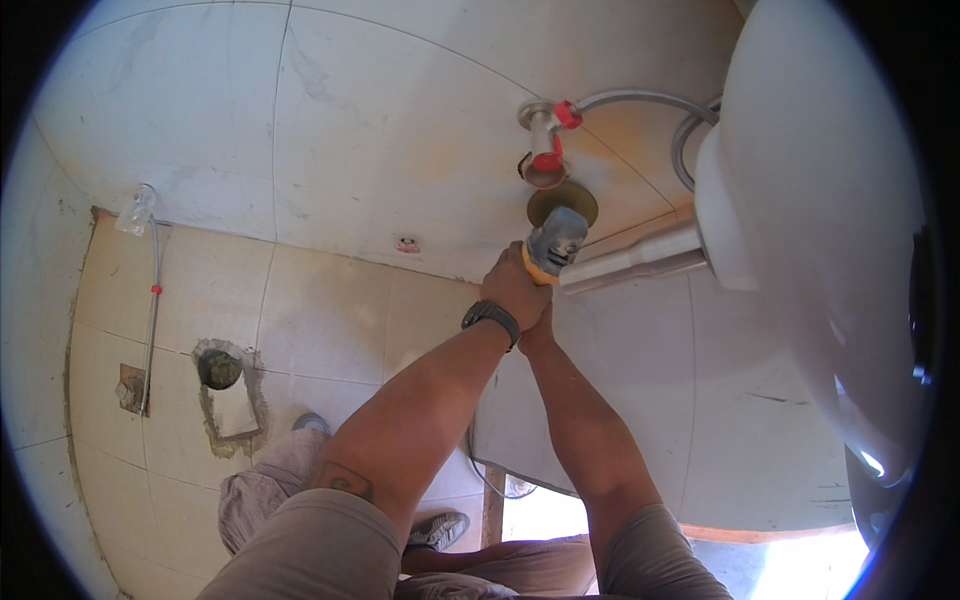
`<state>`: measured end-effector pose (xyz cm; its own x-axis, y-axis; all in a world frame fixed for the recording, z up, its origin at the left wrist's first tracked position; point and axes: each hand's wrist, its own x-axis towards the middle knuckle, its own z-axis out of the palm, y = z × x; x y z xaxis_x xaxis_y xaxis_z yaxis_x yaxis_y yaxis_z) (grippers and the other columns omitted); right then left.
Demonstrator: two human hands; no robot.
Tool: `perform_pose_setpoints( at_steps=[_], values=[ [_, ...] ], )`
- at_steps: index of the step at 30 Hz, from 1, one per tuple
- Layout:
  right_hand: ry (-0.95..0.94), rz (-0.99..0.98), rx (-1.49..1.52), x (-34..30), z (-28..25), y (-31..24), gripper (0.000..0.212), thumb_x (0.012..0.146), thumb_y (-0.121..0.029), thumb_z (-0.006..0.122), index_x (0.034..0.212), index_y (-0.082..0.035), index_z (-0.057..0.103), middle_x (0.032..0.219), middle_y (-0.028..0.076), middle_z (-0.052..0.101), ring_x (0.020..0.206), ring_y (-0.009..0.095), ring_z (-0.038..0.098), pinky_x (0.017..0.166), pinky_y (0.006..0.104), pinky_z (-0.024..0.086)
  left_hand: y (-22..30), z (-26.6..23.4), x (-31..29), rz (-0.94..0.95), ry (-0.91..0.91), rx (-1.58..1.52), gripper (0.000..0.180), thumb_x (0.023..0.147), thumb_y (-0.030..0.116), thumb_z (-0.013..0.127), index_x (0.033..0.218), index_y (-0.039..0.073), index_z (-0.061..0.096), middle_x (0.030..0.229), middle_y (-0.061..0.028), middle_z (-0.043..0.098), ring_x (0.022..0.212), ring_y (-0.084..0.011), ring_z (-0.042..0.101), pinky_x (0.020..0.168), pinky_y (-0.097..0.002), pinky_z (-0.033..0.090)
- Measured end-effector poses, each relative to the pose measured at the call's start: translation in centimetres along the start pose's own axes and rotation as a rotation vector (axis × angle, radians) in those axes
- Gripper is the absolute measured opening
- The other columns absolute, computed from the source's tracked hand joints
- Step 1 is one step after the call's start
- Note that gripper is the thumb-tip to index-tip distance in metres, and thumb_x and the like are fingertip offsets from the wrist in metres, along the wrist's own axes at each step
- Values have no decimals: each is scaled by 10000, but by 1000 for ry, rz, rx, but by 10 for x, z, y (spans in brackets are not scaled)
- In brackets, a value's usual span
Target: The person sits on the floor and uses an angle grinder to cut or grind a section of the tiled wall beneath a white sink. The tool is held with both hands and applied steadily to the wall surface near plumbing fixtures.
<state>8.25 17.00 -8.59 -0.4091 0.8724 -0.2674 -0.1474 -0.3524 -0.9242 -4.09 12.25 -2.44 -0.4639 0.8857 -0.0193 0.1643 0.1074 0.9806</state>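
Note:
An angle grinder (558,240) with a grey head and a yellow body is held up against the tiled wall (400,130). Its round, dusty disc (563,203) is at the wall surface, just below a round pipe opening (545,172). Closed around the body right behind the head is my left hand (513,278), with a dark watch on its wrist. My right hand (540,330) is closed farther back on the same tool, its fingers mostly hidden behind the left. Whether the disc is spinning cannot be told.
Above the disc sits a metal angle valve (540,118) with red parts and a braided hose (640,96). A pale drain pipe (630,257) runs beside the grinder to a white basin (820,200). On the floor, a cut-out drain hole (220,370) lies left.

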Motion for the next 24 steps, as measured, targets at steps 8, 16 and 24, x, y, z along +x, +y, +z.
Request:
perform_pose_setpoints(
  at_steps=[8, 16, 24],
  values=[
    [-71, -94, -189, 1, -6, 4, 410, 1076, -76, 586, 1461, -84, 446, 1407, 57, 562, 1266, 167, 587, 1017, 337, 547, 1, -1, -1, -13, 9, -2, 641, 792, 209, 823, 1328, 25, 523, 1252, -216, 664, 1173, -413, 679, 1001, -496, 572],
    [-115, -142, -497, 7, -15, 8, 449, 1050, -53, 626, 1457, -77, 439, 1411, 68, 557, 1281, 167, 575, 1038, 338, 531, -4, 1, -1, 14, 30, 4, 643, 798, 210, 817, 1334, 23, 514, 1262, -223, 657, 1171, -421, 677, 1004, -498, 567],
    [-103, -29, -152, 15, -16, 12, 450, 1068, -64, 602, 1478, -72, 416, 1412, 70, 553, 1273, 178, 575, 1032, 340, 531, -8, 2, 1, -5, 48, -2, 656, 806, 232, 833, 1343, 23, 520, 1265, -232, 661, 1171, -429, 673, 1014, -503, 557]
  ],
)
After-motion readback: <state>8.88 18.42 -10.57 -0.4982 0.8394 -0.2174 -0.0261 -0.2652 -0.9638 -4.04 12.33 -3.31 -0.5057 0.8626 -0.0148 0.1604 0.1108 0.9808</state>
